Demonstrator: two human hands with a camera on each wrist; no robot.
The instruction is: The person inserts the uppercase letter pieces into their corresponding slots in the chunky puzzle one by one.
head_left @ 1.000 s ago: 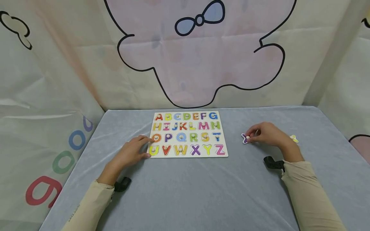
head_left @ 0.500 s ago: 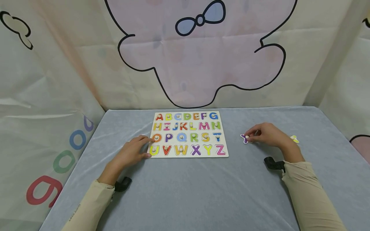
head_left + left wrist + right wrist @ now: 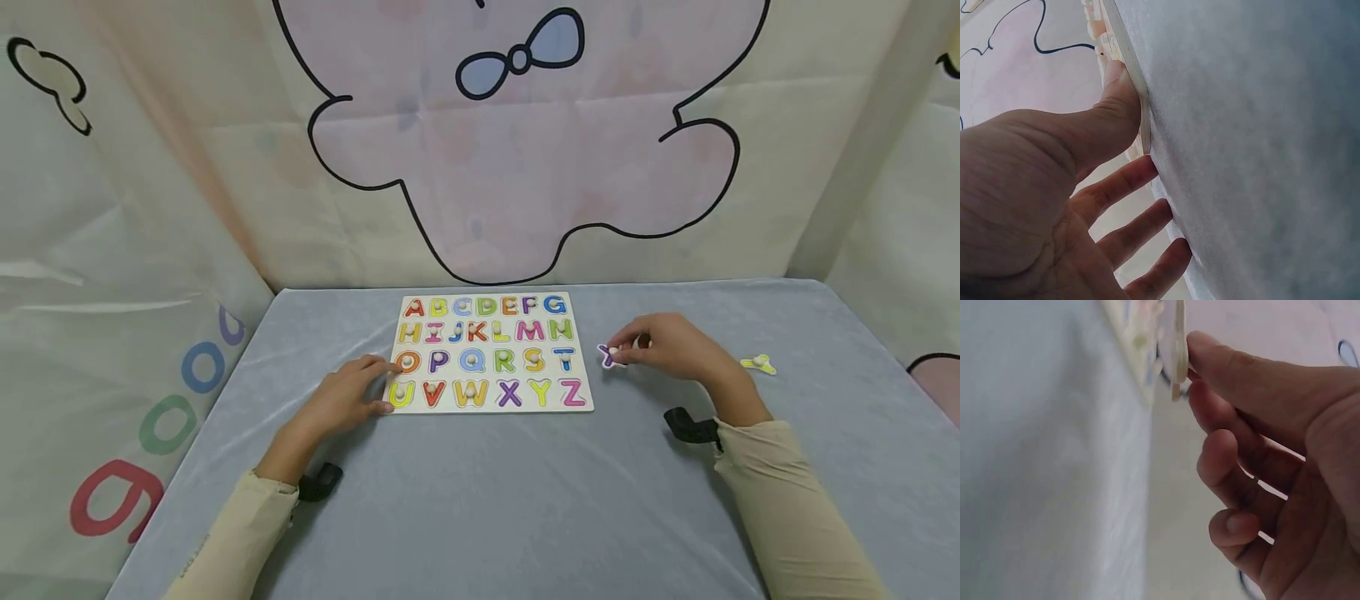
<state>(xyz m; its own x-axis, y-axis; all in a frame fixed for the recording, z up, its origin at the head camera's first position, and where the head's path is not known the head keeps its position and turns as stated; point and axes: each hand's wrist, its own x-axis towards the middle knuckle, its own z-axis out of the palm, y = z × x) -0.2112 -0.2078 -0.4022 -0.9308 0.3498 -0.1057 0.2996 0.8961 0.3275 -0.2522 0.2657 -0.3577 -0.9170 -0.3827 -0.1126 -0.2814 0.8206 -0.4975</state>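
A white alphabet puzzle board [image 3: 491,398] with several rows of coloured letters lies on the table. My left hand [image 3: 341,400] rests at its left edge, thumb against the near corner; in the left wrist view the thumb [image 3: 1116,103] touches the board's side and the other fingers reach straight down to the cloth. To the right of the board, my right hand [image 3: 671,346] pinches a purple letter X piece [image 3: 606,357] between thumb and fingertips. In the right wrist view this piece [image 3: 1180,347] is seen edge-on, above the cloth. Fingers partly cover it.
A yellow letter Y piece [image 3: 760,364] lies on the table to the right of my right hand. Grey-blue cloth [image 3: 510,508] covers the table. A printed curtain [image 3: 480,167] stands behind the far edge, and another side panel [image 3: 90,350] is at the left.
My right hand has moved left toward the board, carrying the purple letter X piece. The yellow Y piece is now fully uncovered. The left hand stays at the board's edge.
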